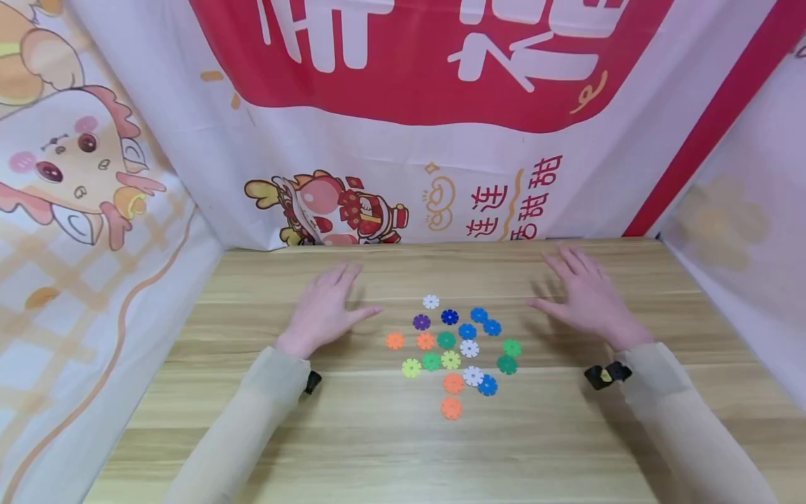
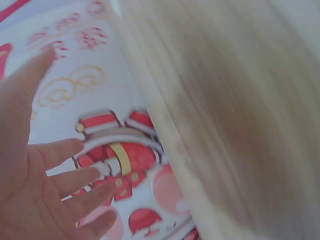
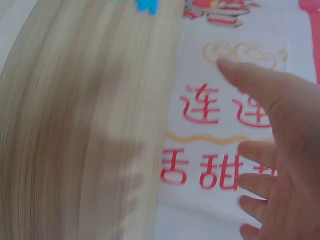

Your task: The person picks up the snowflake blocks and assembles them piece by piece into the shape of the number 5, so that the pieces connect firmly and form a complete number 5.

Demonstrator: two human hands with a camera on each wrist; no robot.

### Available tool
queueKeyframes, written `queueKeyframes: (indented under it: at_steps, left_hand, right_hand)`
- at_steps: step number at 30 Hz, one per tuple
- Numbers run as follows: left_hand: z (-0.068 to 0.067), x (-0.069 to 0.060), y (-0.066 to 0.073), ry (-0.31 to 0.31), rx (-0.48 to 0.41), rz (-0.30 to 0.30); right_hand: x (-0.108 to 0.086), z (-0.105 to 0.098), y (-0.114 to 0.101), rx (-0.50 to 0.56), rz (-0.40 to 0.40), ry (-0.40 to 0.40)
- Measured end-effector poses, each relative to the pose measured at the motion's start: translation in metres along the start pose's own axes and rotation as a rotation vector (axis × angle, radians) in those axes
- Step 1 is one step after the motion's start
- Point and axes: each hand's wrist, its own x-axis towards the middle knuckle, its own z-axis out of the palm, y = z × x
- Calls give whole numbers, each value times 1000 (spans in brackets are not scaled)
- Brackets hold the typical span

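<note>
Printed cloth along the back edge of a wooden table, left hand toward the back left corner, right hand toward the back right corner, both with thumb and fingers extended, coloured discs loosely grouped between the side edges.

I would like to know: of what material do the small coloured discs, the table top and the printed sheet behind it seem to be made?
Discs: probably thin plastic, fairly matte; each looks flat, evenly coloured and neatly notched.
Table top: wood or wood-effect laminate, smooth with slight sheen; long grain streaks show.
Printed sheet: likely matte fabric, as it hangs with soft creases.
</note>
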Motion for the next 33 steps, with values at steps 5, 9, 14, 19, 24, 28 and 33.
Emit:
queueKeyframes:
  at_steps: [5, 9, 14, 19, 24, 28, 33]
  left_hand:
    - [4, -3, 16, -66, -317, -13]
    - [9, -6, 24, -120, -415, -16]
    - [18, -11, 30, -173, -467, -31]
    - [28, -12, 35, -216, -508, -42]
    - [35, -7, 40, -260, -501, -78]
    - [37, -4, 43, -284, -488, -116]
    - [36, -4, 45, -288, -481, -129]
  right_hand:
    - [1, 0, -18, 186, -21, -14]
    - [6, 9, -32, 301, -5, -65]
    - [14, 28, -43, 391, 16, -147]
    - [23, 44, -49, 415, 15, -204]
    - [31, 52, -53, 397, 24, -222]
    - [35, 56, -54, 395, 35, -238]
    - [38, 57, -59, 426, 44, -260]
